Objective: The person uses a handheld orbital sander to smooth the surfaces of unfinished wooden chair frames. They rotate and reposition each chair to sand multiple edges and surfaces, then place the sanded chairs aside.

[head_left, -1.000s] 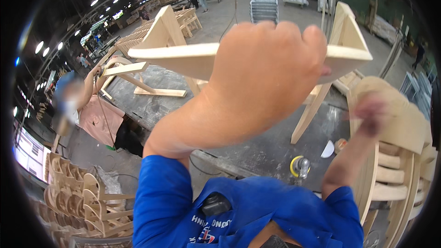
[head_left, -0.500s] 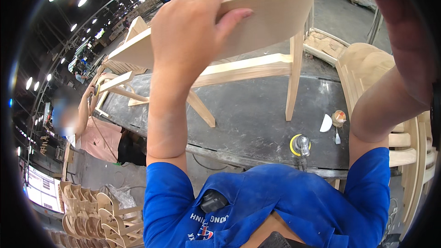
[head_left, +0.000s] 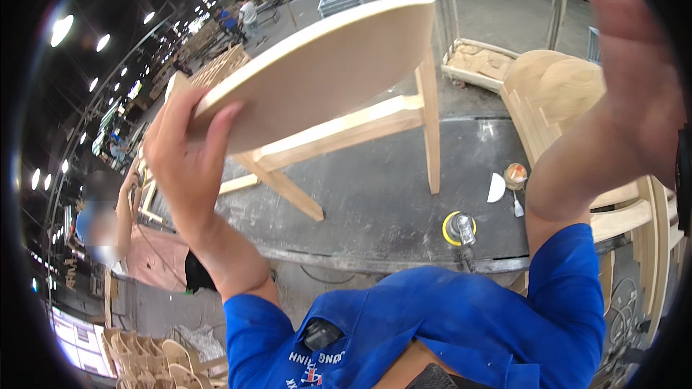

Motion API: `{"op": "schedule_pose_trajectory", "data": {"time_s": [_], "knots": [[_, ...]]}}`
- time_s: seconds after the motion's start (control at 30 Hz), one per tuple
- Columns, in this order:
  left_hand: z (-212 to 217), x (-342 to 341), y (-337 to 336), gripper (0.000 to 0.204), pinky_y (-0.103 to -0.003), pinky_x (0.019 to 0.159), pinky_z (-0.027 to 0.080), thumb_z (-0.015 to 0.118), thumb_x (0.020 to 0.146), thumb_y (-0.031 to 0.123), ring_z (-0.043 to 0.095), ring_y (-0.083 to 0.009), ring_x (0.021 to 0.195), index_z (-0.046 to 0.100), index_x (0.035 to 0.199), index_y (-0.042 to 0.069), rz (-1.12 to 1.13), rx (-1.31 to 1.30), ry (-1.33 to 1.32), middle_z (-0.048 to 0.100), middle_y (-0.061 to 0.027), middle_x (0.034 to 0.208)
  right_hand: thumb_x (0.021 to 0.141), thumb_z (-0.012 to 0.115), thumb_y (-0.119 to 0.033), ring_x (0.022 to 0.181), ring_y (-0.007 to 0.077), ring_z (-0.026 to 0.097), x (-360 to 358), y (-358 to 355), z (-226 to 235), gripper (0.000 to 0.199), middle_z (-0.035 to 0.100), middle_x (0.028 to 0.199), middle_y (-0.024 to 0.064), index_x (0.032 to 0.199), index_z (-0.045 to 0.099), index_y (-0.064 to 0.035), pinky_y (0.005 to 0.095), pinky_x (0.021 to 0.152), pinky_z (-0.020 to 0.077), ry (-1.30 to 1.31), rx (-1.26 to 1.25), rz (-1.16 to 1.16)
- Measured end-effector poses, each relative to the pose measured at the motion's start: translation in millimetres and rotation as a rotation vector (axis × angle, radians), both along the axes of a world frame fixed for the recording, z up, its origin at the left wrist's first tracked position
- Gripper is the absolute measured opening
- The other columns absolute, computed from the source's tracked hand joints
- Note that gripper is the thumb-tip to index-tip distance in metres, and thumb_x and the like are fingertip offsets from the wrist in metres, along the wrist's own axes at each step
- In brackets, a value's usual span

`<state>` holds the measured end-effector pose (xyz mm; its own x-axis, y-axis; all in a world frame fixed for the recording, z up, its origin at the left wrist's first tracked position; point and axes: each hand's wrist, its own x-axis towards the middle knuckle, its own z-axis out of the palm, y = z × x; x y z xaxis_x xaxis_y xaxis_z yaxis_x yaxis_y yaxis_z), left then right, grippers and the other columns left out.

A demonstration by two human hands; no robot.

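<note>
The chair frame of pale wood stands on the dark worktable [head_left: 360, 194], its broad curved backrest [head_left: 310, 65] facing me. My left hand [head_left: 189, 151] is closed around the backrest's left end, thumb on the near face and fingers over the top edge. High at the right rim, my right hand [head_left: 638, 50] is raised close to the camera, away from the chair. Its fingers stretch upward, partly cut off and blurred, and I see nothing held in them. On the table nearer to me lies a sander [head_left: 459, 229] with a yellow-edged pad.
A white half-round piece [head_left: 497, 187], a small round tub [head_left: 515, 173] and a little white spatula [head_left: 518, 207] lie at the table's right. Wooden chair parts [head_left: 555, 94] are stacked beyond them. A co-worker in a pink shirt [head_left: 155, 263] is at the left; a wooden-sided bin [head_left: 479, 63] stands behind.
My left hand has slid leftward and down along the backrest from its top middle to its left end. The right hand stays raised. The view has shifted slightly.
</note>
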<state>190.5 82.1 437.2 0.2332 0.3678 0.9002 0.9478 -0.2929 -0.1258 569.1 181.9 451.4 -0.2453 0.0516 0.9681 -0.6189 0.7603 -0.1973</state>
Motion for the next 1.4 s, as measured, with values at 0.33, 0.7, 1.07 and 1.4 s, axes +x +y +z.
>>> {"op": "schedule_pose_trajectory", "data": {"time_s": [0.33,0.7,1.07,1.4], "knots": [[-16.2,-45.2,-20.3,0.040,-0.034,0.079,0.044,0.075,0.081,0.035,0.057,-0.0258,0.085,0.060,0.092,0.000,0.008,0.061,-0.067,0.061,-0.0100,0.085,0.097,0.059,-0.022,0.118,0.0202,0.057,-49.3,77.5,-71.6,0.030,0.061,0.127,0.0130,0.121,0.062,-0.0045,0.0345,0.102,0.0406,0.046,-0.434,-0.382],[-19.7,-34.3,-15.8,0.053,-0.036,0.079,0.043,0.091,0.049,0.025,0.056,-0.0274,0.085,0.060,0.086,0.003,0.116,0.164,-0.069,0.060,-0.0080,0.084,0.072,0.082,-0.022,0.120,0.0259,0.053,-90.8,68.2,-94.3,0.051,0.058,0.127,0.0080,0.117,0.063,-0.0076,0.0414,0.102,0.0417,0.134,-0.253,-0.725],[-28.7,-26.5,-43.5,0.052,-0.035,0.070,0.042,0.088,0.047,0.040,0.056,-0.0241,0.071,0.061,0.077,0.008,0.065,0.231,-0.026,0.060,-0.0037,0.072,0.065,0.085,-0.033,0.124,0.0367,0.048,-104.8,44.3,-100.5,0.069,0.059,0.124,0.0126,0.121,0.057,-0.0044,0.0462,0.106,0.0377,0.193,0.055,-0.883],[-31.4,-25.6,-57.9,0.055,-0.034,0.068,0.041,0.086,0.047,0.043,0.055,-0.0216,0.070,0.063,0.080,0.006,0.057,0.254,0.022,0.060,-0.0032,0.072,0.069,0.084,-0.038,0.127,0.0353,0.045,-105.7,41.1,-111.9,0.072,0.054,0.128,0.0137,0.125,0.052,-0.0036,0.0457,0.108,0.0342,0.217,0.013,-0.779]]}}
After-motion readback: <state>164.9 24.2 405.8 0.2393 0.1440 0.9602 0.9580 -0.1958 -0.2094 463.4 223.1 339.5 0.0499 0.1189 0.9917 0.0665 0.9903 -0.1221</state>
